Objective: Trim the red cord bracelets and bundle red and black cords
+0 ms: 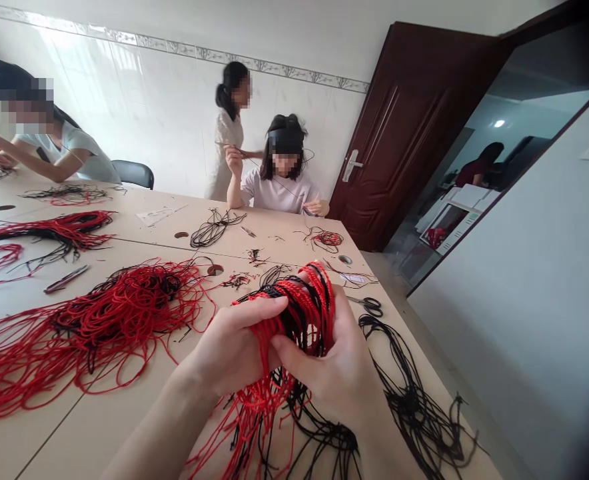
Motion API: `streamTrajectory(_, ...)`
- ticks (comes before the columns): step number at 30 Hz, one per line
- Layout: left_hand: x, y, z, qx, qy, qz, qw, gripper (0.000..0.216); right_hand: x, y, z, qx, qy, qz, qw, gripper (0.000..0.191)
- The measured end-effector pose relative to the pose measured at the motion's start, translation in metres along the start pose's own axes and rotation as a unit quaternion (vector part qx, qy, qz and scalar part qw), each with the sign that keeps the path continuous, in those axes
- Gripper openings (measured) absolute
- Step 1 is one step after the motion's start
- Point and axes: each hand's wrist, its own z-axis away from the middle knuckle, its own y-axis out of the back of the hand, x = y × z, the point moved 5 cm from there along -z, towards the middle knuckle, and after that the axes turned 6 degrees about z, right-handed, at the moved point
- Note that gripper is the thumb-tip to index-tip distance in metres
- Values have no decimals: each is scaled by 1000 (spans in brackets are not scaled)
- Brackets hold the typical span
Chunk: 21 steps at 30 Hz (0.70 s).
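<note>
Both of my hands hold a looped bundle of red and black braided cords [299, 310] above the near part of the table. My left hand [229, 340] grips the bundle's left side, thumb pressed on top. On the right, my right hand [332, 363] wraps round the loops with its thumb across the front. Some of its fingers are hidden behind the cords. Loose red and black ends hang below toward the table. Black cords [409, 400] lie to the right of my right hand, and scissors [369, 305] rest just beyond it.
A large tangle of red and black cord [134, 300] spreads over the table [139, 433] at left. Snips [67, 279] lie beside it. Across the table a seated person [282, 180] handles a thread; another sits far left, and one stands behind. A door [409, 127] stands at right.
</note>
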Motion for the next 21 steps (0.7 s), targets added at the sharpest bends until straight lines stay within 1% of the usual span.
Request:
streamTrajectory(2,0,-2,0,-13,4,6,1000,20,-1,-1,0,2,2,-6,1000,66)
streamTrajectory(5,0,-4,-1,-24,-6,15,1000,18,1,-4,2,-12,-16,-27,999,73)
streamTrajectory(7,0,-4,-1,-20,-14,16,1000,17,3,-4,3,-9,-24,-22,999,75)
streamTrajectory(10,-1,-3,-1,-8,-5,15,1000,18,5,-4,4,4,-22,-4,1000,72)
streamTrajectory(14,-1,-4,-2,0,-8,17,1000,17,6,-6,3,-12,-26,-22,999,86)
streamTrajectory(16,0,-4,-3,2,-13,14,1000,17,6,-5,3,-4,-29,-18,999,93)
streamTrajectory(18,1,-5,-3,0,-16,15,1000,17,6,-3,3,5,-28,-9,1000,94)
streamTrajectory(21,2,-5,-1,1,-16,14,1000,19,7,-3,3,-1,-32,-9,999,94)
